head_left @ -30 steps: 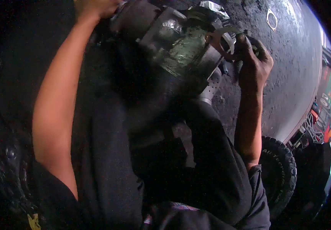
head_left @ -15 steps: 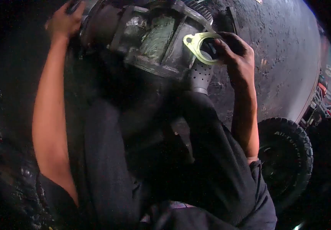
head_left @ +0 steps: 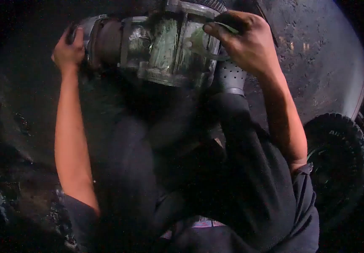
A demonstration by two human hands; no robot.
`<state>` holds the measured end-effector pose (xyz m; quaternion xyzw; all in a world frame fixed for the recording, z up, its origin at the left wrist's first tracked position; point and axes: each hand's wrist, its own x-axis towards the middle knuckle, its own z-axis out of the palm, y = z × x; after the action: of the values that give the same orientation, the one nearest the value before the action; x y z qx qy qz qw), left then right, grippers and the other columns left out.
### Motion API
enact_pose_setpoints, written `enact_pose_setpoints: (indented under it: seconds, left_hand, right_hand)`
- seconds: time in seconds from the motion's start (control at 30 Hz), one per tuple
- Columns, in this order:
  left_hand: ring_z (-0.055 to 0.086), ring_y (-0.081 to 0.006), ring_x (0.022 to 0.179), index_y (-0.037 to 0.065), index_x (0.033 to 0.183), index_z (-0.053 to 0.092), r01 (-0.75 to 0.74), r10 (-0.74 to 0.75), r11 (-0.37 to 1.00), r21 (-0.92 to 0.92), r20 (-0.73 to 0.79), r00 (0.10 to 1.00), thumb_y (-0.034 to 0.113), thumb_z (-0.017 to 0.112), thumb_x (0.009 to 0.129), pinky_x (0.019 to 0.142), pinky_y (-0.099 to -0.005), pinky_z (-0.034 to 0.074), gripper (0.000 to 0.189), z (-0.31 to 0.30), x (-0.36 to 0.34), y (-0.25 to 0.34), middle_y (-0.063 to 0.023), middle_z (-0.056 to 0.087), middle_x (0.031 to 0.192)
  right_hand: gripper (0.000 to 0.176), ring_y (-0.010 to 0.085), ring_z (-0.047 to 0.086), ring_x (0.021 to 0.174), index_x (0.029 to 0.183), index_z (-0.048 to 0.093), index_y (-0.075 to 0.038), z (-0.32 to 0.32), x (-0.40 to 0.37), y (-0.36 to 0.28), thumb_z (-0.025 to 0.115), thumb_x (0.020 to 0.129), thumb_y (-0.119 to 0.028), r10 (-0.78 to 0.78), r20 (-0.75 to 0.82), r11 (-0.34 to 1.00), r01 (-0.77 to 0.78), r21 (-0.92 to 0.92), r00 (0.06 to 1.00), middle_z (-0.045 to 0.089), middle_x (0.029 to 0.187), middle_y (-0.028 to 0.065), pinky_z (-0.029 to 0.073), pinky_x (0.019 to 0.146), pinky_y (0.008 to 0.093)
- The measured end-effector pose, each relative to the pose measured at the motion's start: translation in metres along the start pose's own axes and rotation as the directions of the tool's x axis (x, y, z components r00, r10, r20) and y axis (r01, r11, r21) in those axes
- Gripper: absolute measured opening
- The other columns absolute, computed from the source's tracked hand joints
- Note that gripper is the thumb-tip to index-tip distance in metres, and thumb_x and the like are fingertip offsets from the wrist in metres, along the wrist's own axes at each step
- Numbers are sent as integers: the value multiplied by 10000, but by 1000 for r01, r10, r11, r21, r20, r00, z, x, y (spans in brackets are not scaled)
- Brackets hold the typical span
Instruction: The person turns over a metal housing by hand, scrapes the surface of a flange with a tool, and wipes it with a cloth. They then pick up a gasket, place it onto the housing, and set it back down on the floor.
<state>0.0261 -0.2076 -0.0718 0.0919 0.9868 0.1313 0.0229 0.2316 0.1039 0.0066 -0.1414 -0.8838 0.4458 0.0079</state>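
A dirty metal engine part [head_left: 165,48], with a round dark end and a perforated pipe [head_left: 231,78] at its right, rests across my lap. My left hand [head_left: 69,50] grips its round left end. My right hand [head_left: 243,40] presses a thin pale gasket [head_left: 201,46] flat against the part's right face, fingers closed over it. Only a strip of the gasket shows under my fingers.
A knobby tyre [head_left: 340,164] stands at my lower right. Rough dark ground [head_left: 317,55] spreads behind the part. My dark-clothed legs [head_left: 156,168] fill the middle. The left side is too dark to make out.
My right hand has carried the gasket from the part's right edge leftward onto its face. The part and my left hand sit lower in view as the camera tilts.
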Motion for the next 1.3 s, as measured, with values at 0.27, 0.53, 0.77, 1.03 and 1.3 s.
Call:
enact_pose_setpoints:
  seconds: [0.27, 0.53, 0.77, 1.03, 1.3]
  left_hand:
    - [588, -303, 1028, 120, 1187, 579, -51, 53, 995, 84, -18, 998, 506, 557, 793, 898, -362, 425, 552, -3, 0, 2, -155, 617, 1101]
    - [588, -299, 1027, 109, 1174, 584, -110, 110, 992, 61, 15, 994, 449, 535, 823, 896, -359, 425, 491, -2, 4, -6, -137, 620, 1105]
    - [595, -290, 1010, 91, 1163, 586, -103, 103, 995, -9, 0, 995, 397, 522, 840, 885, -358, 432, 450, -1, -1, -4, -156, 616, 1102]
    - [557, -329, 1065, 26, 1160, 567, -130, 127, 990, 45, 66, 990, 361, 505, 843, 908, -367, 416, 465, -15, 11, -8, -179, 588, 1140]
    - [583, -251, 916, -48, 1151, 536, -157, 168, 979, -129, 79, 983, 308, 505, 888, 840, -316, 430, 443, -15, 19, -26, -172, 622, 1013]
  right_hand:
    - [108, 86, 508, 577, 711, 577, 33, -14, 5, 15, 619, 782, -36, 255, 27, 921, -251, 298, 967, 581, 628, 24, 426, 515, 260]
    - [137, 50, 494, 580, 657, 558, -1, -32, 7, 26, 616, 778, -30, 222, -46, 889, -182, 420, 974, 554, 613, -5, 402, 488, 230]
    - [97, 114, 535, 566, 741, 592, 49, -34, 18, 0, 601, 778, -40, 452, 55, 799, -431, 420, 891, 600, 628, 62, 435, 525, 286]
    - [189, 152, 610, 760, 930, 634, 22, -17, -71, 34, 617, 812, -125, 427, -144, 840, -332, 429, 893, 658, 827, 109, 470, 727, 280]
    - [298, 260, 610, 677, 900, 630, 21, -5, -39, 48, 620, 796, -257, 396, -31, 826, -341, 449, 918, 614, 732, 181, 469, 653, 325]
